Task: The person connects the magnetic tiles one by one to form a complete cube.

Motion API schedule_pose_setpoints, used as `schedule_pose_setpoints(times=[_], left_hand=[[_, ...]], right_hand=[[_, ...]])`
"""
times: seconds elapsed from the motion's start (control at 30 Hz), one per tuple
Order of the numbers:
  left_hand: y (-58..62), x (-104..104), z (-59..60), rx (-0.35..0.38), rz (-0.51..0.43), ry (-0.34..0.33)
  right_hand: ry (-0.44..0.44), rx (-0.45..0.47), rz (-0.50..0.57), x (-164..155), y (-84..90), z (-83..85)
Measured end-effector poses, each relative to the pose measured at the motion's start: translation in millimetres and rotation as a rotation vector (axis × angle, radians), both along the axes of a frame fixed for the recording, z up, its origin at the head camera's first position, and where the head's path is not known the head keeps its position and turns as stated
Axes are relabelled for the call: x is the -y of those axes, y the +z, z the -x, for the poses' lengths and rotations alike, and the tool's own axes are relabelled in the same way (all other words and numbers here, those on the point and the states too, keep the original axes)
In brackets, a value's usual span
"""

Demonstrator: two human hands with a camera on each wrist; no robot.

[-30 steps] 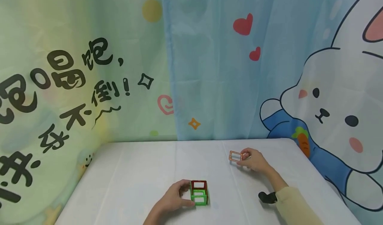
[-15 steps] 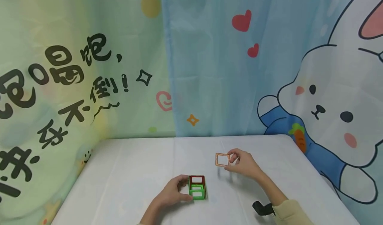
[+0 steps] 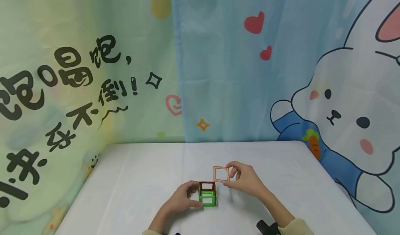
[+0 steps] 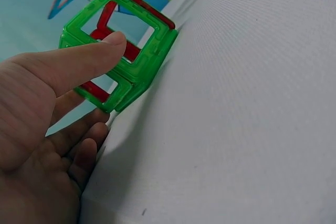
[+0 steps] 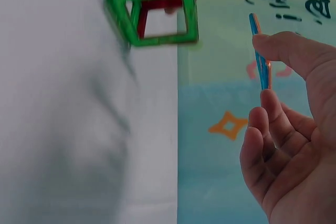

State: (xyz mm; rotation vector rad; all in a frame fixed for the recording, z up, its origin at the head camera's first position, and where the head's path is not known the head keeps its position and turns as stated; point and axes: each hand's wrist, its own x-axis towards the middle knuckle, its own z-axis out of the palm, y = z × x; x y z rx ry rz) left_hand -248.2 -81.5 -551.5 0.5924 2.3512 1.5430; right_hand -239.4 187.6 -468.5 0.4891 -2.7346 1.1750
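Note:
In the head view, my left hand (image 3: 182,199) grips a small box of green and red magnetic tiles (image 3: 207,195) by its left side, on the white table. The left wrist view shows the thumb lying across the box's green frame (image 4: 137,76). My right hand (image 3: 247,180) pinches a single square magnetic tile (image 3: 215,174) at its right edge, upright and just above and right of the box, apart from it. Seen edge-on in the right wrist view, this tile (image 5: 264,77) is orange on one face and blue on the other, between thumb and fingertips.
A white cloth (image 3: 150,165) covers the table. Behind it hangs a printed curtain (image 3: 218,89) with a rabbit, hearts and lettering. A black device (image 3: 267,228) sits at the right wrist, near the sleeve (image 3: 297,227).
My right hand has carried the orange tile leftward and nearer to the box, turning it to face the head camera. My left hand keeps its grip on the box.

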Motion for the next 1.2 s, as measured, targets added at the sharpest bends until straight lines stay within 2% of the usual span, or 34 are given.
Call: schedule_pose_setpoints(times=[0.43,0.93,1.2], left_hand=[[-0.7,1,1.3,-0.012,-0.004,-0.012],[0.3,1,0.9,-0.015,0.007,-0.013],[0.6,1,1.9,-0.028,0.002,-0.018]], right_hand=[[0.043,0.029,0.017,30,1.1,-16.2],[0.064,0.102,0.008,39,-10.8,-18.2],[0.084,0.094,0.023,38,-14.4,-16.0]])
